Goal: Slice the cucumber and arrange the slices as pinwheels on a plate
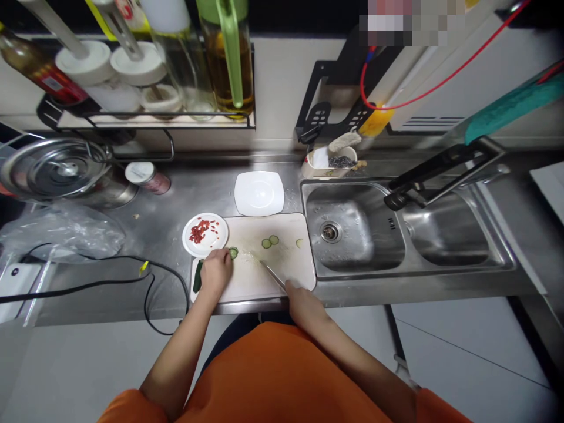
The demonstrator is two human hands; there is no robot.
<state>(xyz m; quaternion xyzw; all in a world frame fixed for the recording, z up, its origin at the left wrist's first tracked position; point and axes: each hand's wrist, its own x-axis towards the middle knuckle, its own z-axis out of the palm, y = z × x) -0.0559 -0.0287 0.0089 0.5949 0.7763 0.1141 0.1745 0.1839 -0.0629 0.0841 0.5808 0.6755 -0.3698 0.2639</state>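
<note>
My left hand (pixel 217 271) is closed at the left part of the white cutting board (pixel 291 264), with green-rimmed cucumber slices (pixel 233 252) at its fingertips. Left of that hand lies a dark green length of cucumber (pixel 198 276), partly hidden behind it. My right hand (pixel 304 302) grips a knife (pixel 272 274) by its handle at the board's front edge, the blade pointing up and left over the board. Two pale cucumber slices (pixel 270 241) lie together near the middle, and a smaller piece (pixel 299 242) is at the right.
A small white plate (pixel 187 235) with chopped red bits overlaps the board's left corner. Behind the board is a white square plate (pixel 259 194). On the right is a double steel sink (pixel 356 252) with a black faucet (pixel 423 182); a black cable (pixel 176 273) runs at left.
</note>
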